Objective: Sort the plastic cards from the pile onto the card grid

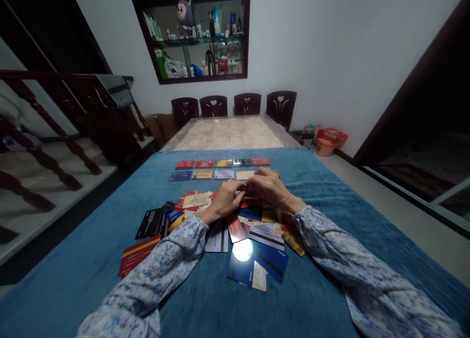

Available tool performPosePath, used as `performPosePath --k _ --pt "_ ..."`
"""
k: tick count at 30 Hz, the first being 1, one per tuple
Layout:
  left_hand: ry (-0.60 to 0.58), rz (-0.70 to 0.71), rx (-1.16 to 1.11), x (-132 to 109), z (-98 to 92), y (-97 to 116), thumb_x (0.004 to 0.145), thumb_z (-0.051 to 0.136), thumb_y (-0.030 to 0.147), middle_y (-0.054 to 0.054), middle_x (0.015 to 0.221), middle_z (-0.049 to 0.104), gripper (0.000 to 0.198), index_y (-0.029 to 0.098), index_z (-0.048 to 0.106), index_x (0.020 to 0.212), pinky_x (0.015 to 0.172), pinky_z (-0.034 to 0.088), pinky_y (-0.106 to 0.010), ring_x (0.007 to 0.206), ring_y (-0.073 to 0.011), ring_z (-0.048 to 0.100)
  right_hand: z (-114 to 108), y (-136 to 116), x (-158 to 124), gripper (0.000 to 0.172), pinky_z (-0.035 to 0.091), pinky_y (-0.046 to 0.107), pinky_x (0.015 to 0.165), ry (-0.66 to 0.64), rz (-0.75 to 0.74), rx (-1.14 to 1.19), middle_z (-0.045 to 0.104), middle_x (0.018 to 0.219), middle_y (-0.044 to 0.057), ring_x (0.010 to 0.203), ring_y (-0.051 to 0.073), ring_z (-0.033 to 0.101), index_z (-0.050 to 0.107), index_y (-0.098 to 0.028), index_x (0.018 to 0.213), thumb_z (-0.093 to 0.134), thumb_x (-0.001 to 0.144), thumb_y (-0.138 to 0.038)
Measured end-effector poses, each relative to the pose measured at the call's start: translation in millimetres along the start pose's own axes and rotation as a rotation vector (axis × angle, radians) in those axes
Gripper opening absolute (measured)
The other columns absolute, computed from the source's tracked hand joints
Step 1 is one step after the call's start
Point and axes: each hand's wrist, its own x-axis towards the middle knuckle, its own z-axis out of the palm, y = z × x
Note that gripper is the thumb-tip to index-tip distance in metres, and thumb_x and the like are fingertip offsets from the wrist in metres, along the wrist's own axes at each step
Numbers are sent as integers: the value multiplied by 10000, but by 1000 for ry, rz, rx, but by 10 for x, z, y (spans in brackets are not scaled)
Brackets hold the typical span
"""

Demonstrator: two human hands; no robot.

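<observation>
Above a loose pile of plastic cards, my left hand (228,198) and my right hand (270,185) meet with their fingers pinched together. What they hold between the fingertips is small and mostly hidden by the fingers. Under and around my wrists the pile includes a red card (237,228), a white card with a dark stripe (266,235), blue cards (270,259) and black cards (150,223). Beyond my hands, cards lie in two neat rows, among them a gold card (223,164) and a dark blue card (181,175). My right hand partly covers the near row's right end.
A blue cloth (91,250) covers the near part of the long table; its far part shows a marble-like top (227,132). Several dark chairs (213,106) stand at the far end. A wooden railing (36,147) is on the left, and a red box (330,134) sits on the floor at right.
</observation>
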Motion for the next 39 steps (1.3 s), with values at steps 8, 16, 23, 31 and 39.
performPosePath --k 8,16,23,31,39 --pt "-6 -37 -15 -5 55 -34 918 597 137 -36 859 704 97 187 680 917 788 512 -306 811 -187 634 39 -59 2 268 418 362 846 -21 11 33 651 903 90 893 231 533 727 -222 989 510 1054 -365" --pt "38 -124 -59 6 -18 -125 869 580 76 -23 867 725 286 196 624 1124 790 536 -318 790 -193 684 66 88 -85 189 373 390 860 -136 4 -31 729 989 108 978 268 522 684 -213 1127 624 974 -305" --pt "21 -153 64 -11 0 -215 861 556 70 -72 983 732 311 203 619 1136 844 549 -369 877 -233 687 14 182 -148 425 347 398 875 -229 34 -75 718 1114 137 1035 287 537 637 -187 1288 671 905 -369" --pt "-48 -207 126 -23 -24 -174 817 598 111 -91 1033 710 395 182 590 1206 873 524 -395 969 -265 656 3 163 -136 538 359 381 840 -292 85 -61 673 1171 147 1051 296 519 596 -186 1347 699 867 -407" --pt "-110 -198 132 3 -59 -148 805 642 136 -120 1133 713 403 185 584 1201 897 517 -420 1030 -293 648 77 224 -119 590 388 383 834 -299 132 -155 664 1177 165 1066 307 513 612 -173 1352 757 830 -406"
